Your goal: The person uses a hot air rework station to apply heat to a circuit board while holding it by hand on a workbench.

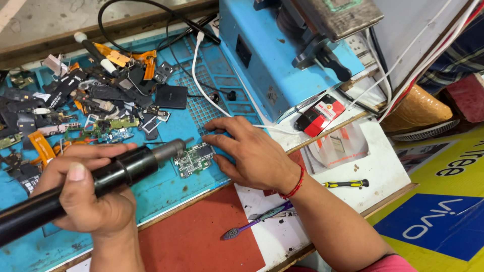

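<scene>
My left hand grips a thick black hot-air tool; its metal nozzle points at a small green circuit board lying on the blue work mat. My right hand rests palm down beside the board, its fingertips touching the board's right edge. A red thread band sits on that wrist.
A heap of phone parts, flex cables and boards covers the mat's left side. A blue machine stands behind, with black and white cables. A red mat, a purple toothbrush, a yellow-handled screwdriver and a red-black packet lie nearby.
</scene>
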